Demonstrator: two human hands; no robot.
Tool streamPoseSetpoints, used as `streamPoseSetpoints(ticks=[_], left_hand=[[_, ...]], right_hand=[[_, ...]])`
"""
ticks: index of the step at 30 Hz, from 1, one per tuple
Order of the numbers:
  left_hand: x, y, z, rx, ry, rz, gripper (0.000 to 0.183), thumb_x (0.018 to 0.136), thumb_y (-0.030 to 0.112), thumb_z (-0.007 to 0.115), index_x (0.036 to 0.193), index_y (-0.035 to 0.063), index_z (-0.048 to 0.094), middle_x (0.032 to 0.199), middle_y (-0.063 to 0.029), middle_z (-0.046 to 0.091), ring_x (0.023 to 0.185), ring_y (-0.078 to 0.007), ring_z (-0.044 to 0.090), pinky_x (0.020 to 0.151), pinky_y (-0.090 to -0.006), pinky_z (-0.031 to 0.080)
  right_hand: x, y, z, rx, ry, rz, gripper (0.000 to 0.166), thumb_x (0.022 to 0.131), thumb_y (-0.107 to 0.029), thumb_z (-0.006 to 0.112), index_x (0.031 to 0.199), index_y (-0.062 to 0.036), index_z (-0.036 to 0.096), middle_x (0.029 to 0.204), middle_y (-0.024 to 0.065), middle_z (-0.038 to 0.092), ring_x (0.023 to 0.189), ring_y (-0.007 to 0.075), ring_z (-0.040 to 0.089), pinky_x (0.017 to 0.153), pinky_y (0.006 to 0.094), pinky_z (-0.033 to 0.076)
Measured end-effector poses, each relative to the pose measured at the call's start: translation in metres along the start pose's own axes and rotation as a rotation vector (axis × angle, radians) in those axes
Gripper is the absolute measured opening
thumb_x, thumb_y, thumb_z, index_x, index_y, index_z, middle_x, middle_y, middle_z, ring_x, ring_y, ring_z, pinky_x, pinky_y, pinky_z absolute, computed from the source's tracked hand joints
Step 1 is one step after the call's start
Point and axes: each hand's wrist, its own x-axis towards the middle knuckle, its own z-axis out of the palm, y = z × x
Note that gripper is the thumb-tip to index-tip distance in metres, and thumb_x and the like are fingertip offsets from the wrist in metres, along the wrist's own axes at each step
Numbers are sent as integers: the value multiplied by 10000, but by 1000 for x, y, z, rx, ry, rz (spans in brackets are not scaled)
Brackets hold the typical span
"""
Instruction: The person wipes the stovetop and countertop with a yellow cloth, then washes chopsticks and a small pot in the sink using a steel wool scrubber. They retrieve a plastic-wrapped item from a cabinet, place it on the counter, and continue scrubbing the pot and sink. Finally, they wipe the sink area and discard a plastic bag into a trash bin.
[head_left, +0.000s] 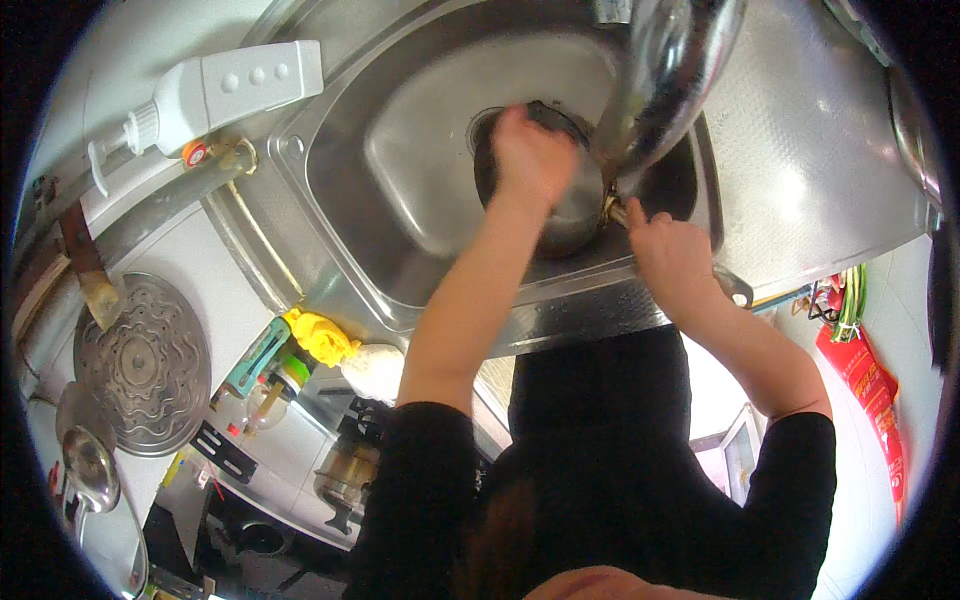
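A round dark metal pan is tilted inside the stainless steel sink basin. My right hand is closed around the pan's handle, whose end with a hanging hole sticks out beyond the sink's front edge. Over the pan's inside, my left hand is curled and slightly blurred; whether it holds something is hidden by the fingers. The shiny metal faucet reaches down over the basin beside the pan.
A white pump bottle lies by the sink's left rim. Yellow and white cloths sit at the counter edge. Further left are a perforated steel steamer plate and a ladle. A ribbed steel drainboard adjoins the basin at right.
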Motion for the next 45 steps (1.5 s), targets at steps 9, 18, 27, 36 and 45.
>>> streamPoseSetpoints(ticks=[9,18,27,36,45], left_hand=[[-68,-41,-70,1447,-452,55,570,958,427,352,1330,-2,392,1312,-167,394,1243,-276,339,1060,-324,230],[-25,84,-57,2900,-628,800,599,781,426,616,1253,71,515,1343,-38,440,1302,-223,310,1113,-392,164],[-68,36,-80,2796,-512,194,505,864,361,509,1261,49,502,1333,-95,458,1271,-267,367,1083,-400,227],[2,-12,-60,2430,-708,771,512,863,209,505,1332,33,400,1419,-128,344,1339,-269,267,1091,-453,209],[-65,16,-67,2723,-545,-141,509,931,362,424,1309,22,432,1318,-106,476,1217,-235,446,1046,-407,283]], right_hand=[[-4,10,2,4,-45,17,367,804,-93,543,1170,-71,542,695,99,620,601,245,655,472,327,513],[-4,14,-2,-21,-18,-76,412,783,-72,554,1194,-57,530,700,104,621,601,238,650,477,326,511],[-6,18,9,18,-90,-18,455,839,-211,578,1276,-125,482,738,95,610,622,246,647,513,335,506],[-5,9,12,-18,-82,38,477,829,-233,596,1278,-124,475,716,97,608,608,248,638,522,338,508],[-7,16,11,71,-100,3,523,788,-66,552,1302,-108,461,736,100,631,629,250,658,523,328,524]])
